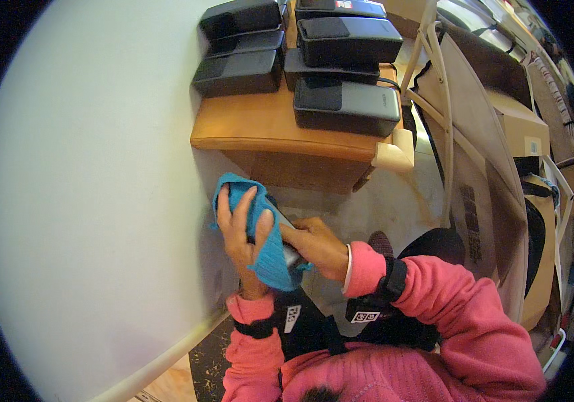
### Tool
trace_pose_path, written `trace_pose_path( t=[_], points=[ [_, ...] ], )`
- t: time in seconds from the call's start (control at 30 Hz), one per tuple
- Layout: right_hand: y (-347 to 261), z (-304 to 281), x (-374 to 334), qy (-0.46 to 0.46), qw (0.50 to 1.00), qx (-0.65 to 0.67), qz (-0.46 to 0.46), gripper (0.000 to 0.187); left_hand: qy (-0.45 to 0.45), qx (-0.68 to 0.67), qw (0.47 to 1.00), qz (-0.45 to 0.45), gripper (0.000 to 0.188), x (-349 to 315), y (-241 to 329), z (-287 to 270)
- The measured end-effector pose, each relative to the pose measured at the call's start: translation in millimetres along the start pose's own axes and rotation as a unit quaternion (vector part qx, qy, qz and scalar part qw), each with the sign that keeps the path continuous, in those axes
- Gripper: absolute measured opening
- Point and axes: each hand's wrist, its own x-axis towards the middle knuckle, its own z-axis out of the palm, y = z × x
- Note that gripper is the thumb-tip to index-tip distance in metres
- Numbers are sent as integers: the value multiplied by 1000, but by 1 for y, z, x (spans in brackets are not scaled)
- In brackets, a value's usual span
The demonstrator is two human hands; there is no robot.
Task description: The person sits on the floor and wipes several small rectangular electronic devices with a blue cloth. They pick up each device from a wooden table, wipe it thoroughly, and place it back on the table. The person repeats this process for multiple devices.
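A turquoise cloth (275,262) is draped over an oblong grey-and-black device (291,256) in front of my body. My left hand (236,231) is closed around the cloth from the left, its fingers curled over the top and pressing it against the device. From the right, my right hand (319,246) grips the bare side of the device, thumb on its upper face. Most of the device is hidden by the cloth and my fingers, so its exact kind cannot be made out.
Ahead stands an orange-brown wooden table (246,124) with a pale guard on its near right corner (394,153). Several black box-shaped devices (347,107) are stacked on it in two groups. A white wall (92,187) rises at left. Folded beige fabric (468,167) and cardboard boxes (518,124) crowd the right.
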Motion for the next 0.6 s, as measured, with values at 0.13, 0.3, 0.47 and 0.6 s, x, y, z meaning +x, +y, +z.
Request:
trace_pose_path(
  t=[0.13,0.3,0.47,0.6],
  points=[
    [1,-6,-5,-18,998,-66,13,57,-39,-153,969,-190,33,15,-12,-1],
    [5,-2,-13,-36,998,-55,8,64,-46,-391,890,-230,33,-25,-70,-3],
    [1,5,-9,23,975,-187,-119,81,-72,-541,731,-410,48,-89,-173,-6],
    [-5,3,-8,78,946,-262,-176,81,-147,-761,596,-210,52,-131,-143,32]
  ],
)
